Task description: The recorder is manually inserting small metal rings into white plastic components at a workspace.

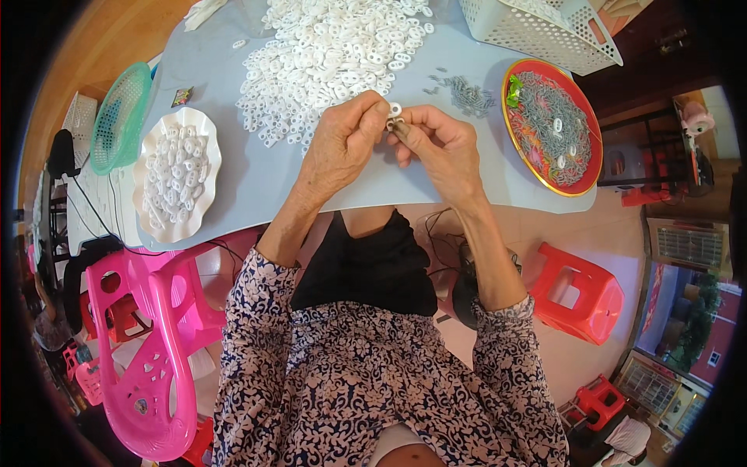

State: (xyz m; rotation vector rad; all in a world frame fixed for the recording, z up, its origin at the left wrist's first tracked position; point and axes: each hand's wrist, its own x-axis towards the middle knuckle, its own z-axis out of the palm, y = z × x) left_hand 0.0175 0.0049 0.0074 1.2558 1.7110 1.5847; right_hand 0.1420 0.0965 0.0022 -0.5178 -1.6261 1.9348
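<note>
My left hand [342, 144] and my right hand [440, 148] meet above the near edge of the grey table [257, 175]. Together their fingertips pinch a small white plastic ring and a small metal clip [394, 118]. Just beyond the hands lies a big heap of white plastic rings [327, 58]. A red round tray [554, 126] with many small grey metal clips sits to the right of my right hand. A few loose metal clips [467, 95] lie between the heap and the tray.
A white scalloped plate [177, 173] with white pieces lies at the left, a green mesh basket [119, 117] beyond it. A white perforated basket [545, 27] stands at the far right. A pink plastic chair [152, 342] is at my left, a red stool [580, 292] at my right.
</note>
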